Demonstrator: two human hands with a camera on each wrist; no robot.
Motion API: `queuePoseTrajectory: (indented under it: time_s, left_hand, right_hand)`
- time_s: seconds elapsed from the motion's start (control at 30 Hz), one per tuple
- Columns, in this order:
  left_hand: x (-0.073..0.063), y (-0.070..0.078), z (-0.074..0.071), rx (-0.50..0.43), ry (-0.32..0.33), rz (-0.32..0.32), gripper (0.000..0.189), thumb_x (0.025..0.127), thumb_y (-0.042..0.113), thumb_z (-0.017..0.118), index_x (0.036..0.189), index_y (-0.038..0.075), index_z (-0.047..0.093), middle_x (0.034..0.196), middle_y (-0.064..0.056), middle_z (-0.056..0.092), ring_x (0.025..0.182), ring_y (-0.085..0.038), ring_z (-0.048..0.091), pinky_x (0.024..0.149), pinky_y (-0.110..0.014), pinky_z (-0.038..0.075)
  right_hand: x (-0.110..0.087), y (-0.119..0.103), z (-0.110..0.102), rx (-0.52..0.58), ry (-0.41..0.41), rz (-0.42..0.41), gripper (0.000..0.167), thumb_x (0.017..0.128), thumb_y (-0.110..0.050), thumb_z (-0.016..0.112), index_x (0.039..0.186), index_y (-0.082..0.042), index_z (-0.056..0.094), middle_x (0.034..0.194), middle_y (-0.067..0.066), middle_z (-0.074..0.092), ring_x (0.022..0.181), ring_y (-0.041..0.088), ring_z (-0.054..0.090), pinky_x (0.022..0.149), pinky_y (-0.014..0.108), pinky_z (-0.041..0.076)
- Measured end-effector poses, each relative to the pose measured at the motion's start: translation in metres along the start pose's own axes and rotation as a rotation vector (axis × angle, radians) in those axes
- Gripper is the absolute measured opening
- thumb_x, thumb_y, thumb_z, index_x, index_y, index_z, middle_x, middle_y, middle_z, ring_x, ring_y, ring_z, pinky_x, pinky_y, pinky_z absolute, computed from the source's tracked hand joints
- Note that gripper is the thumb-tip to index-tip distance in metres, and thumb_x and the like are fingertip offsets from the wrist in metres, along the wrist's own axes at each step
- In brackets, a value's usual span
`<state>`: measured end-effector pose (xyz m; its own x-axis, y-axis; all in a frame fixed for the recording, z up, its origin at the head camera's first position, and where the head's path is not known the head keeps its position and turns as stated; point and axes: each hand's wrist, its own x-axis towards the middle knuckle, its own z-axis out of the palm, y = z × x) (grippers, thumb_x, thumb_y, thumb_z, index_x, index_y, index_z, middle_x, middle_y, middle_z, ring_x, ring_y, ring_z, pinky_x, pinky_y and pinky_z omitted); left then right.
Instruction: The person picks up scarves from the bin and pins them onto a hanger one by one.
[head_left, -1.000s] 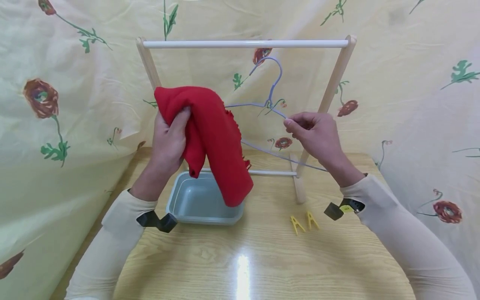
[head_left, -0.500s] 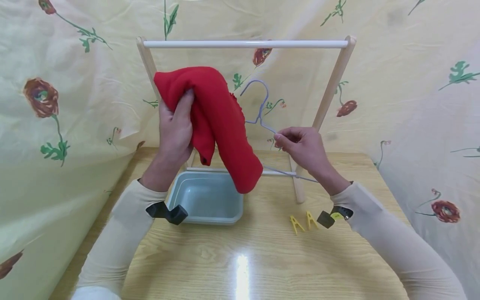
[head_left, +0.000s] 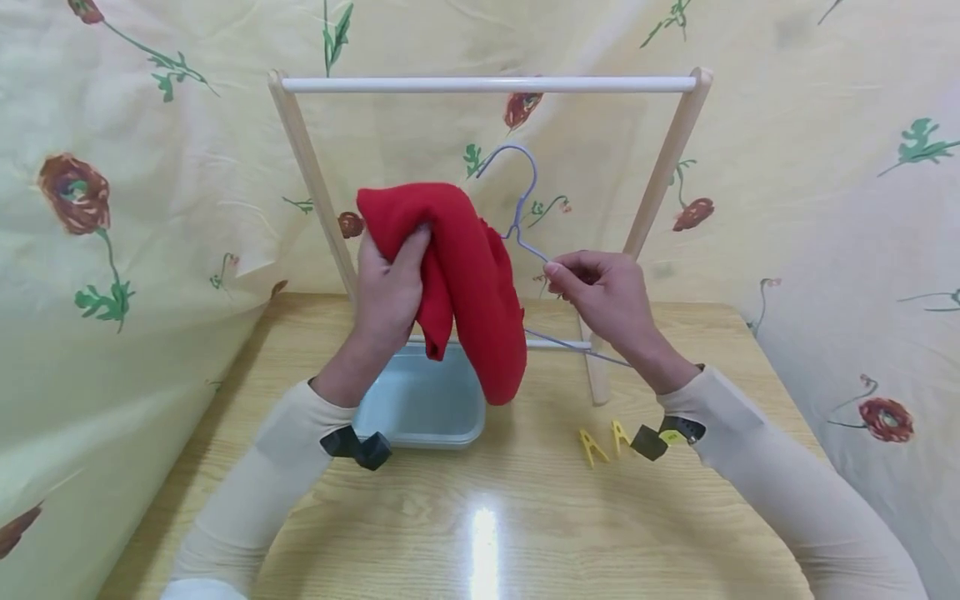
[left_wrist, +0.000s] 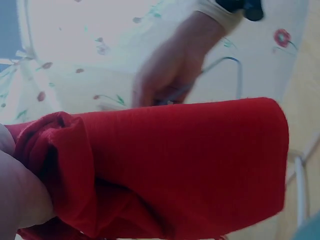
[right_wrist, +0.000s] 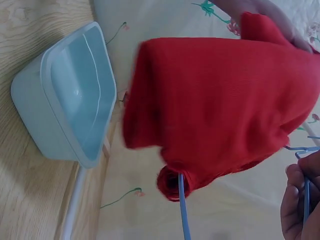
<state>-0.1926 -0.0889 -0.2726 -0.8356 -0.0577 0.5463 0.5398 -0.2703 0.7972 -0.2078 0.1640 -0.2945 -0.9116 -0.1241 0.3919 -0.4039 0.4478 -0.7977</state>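
A folded red fringed cloth [head_left: 487,308] drapes over my left hand [head_left: 388,287], which grips it with the thumb on the near side. My right hand [head_left: 607,292] pinches a blue-violet wire hanger [head_left: 534,177] by its right shoulder, hook upward. In the head view the cloth covers the hanger's left part. The right wrist view shows the hanger's lower bar [right_wrist: 183,210] running up to the cloth's rolled edge. From the left wrist, the cloth [left_wrist: 200,165] fills the front, with my right hand [left_wrist: 167,70] behind it.
A white-barred wooden rack [head_left: 487,85] stands at the back of the wooden table [head_left: 375,517]. Under the cloth sits a light-blue basin [head_left: 420,437]. Two yellow clothespins [head_left: 592,447] lie right of the middle. Flowered fabric [head_left: 187,167] hangs behind and at both sides.
My left hand rises, then comes down and right with the cloth, which now covers more of the hanger. My right hand has lowered the hanger and brought it left.
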Motion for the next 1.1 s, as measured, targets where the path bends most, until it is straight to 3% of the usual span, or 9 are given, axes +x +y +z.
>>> queuePoseTrajectory:
  time_s: [0.17,0.4,0.7,0.83,1.1]
  left_hand:
    - [-0.008,-0.014,-0.001,0.103,-0.042,-0.113,0.019,0.104,0.008,0.055,0.122,0.007,0.053,0.106,-0.002,0.064,0.095,-0.020,0.064,0.084,-0.030,0.055]
    - [-0.013,-0.023,-0.003,0.104,-0.096,-0.255,0.023,0.104,0.011,0.054,0.127,0.010,0.052,0.115,-0.007,0.063,0.100,-0.023,0.064,0.084,-0.032,0.055]
    - [-0.018,-0.031,-0.003,0.052,-0.053,-0.444,0.037,0.107,0.015,0.049,0.142,0.018,0.039,0.129,-0.004,0.056,0.116,-0.021,0.058,0.096,-0.037,0.050]
    - [-0.017,-0.031,-0.003,0.008,-0.057,-0.469,0.028,0.107,0.016,0.047,0.135,0.015,0.041,0.123,-0.004,0.056,0.111,-0.019,0.058,0.095,-0.035,0.048]
    - [-0.010,-0.030,0.001,-0.172,-0.074,-0.457,0.019,0.107,0.014,0.043,0.124,0.022,0.044,0.111,0.001,0.058,0.100,-0.013,0.059,0.090,-0.028,0.048]
  right_hand:
    - [0.000,0.002,0.003,-0.017,-0.006,-0.052,0.021,0.098,-0.019,0.071,0.104,-0.001,0.078,0.085,0.013,0.074,0.068,0.016,0.064,0.060,0.020,0.053]
    - [-0.001,0.003,0.006,-0.023,0.004,-0.066,0.020,0.097,-0.019,0.072,0.103,-0.002,0.079,0.085,0.012,0.074,0.068,0.014,0.064,0.060,0.020,0.052]
    - [0.001,-0.010,0.003,-0.001,0.003,-0.120,0.021,0.098,-0.021,0.071,0.106,-0.003,0.078,0.085,0.011,0.073,0.071,0.021,0.063,0.061,0.020,0.052]
    - [0.002,-0.020,0.003,0.000,-0.002,-0.161,0.021,0.098,-0.020,0.070,0.107,-0.003,0.079,0.086,0.011,0.072,0.070,0.022,0.063,0.063,0.020,0.053]
    - [0.003,-0.030,-0.001,0.006,-0.017,-0.131,0.023,0.098,-0.021,0.070,0.110,-0.004,0.078,0.089,0.011,0.073,0.071,0.023,0.062,0.065,0.021,0.054]
